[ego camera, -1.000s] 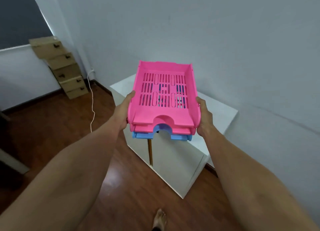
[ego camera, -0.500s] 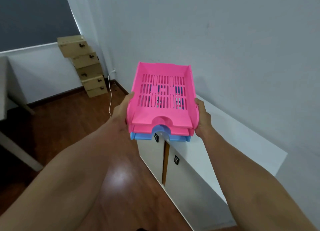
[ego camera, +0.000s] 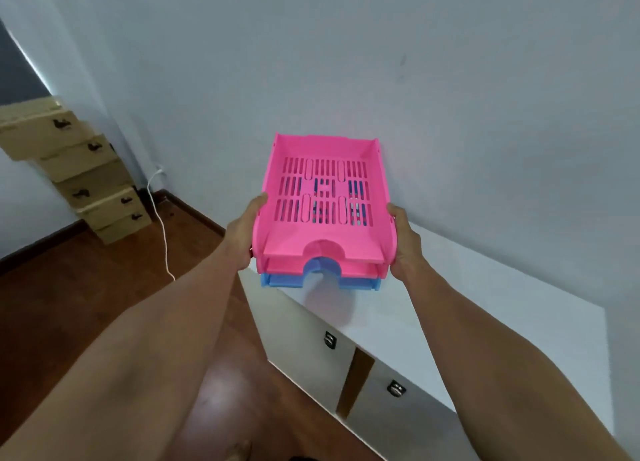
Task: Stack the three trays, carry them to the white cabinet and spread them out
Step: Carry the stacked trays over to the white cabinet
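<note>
I hold a stack of three slotted trays in the air: a pink tray [ego camera: 325,170] on top, a second pink tray [ego camera: 356,269] under it and a blue tray [ego camera: 356,283] at the bottom. My left hand [ego camera: 242,235] grips the stack's left side and my right hand [ego camera: 405,242] grips its right side. The stack hangs over the left end of the white cabinet [ego camera: 467,308], which stands against the grey wall. The undersides of the trays are hidden.
The cabinet has two white doors with dark handles [ego camera: 329,340], and the gap between the doors shows brown. Several cardboard boxes [ego camera: 83,180] are stacked in the far left corner. A white cable [ego camera: 162,232] runs down the wall onto the wooden floor [ego camera: 69,287].
The cabinet has come closer and shifted right and lower in view, and its top now stretches beneath the stack. Both hands keep the same grip on the trays.
</note>
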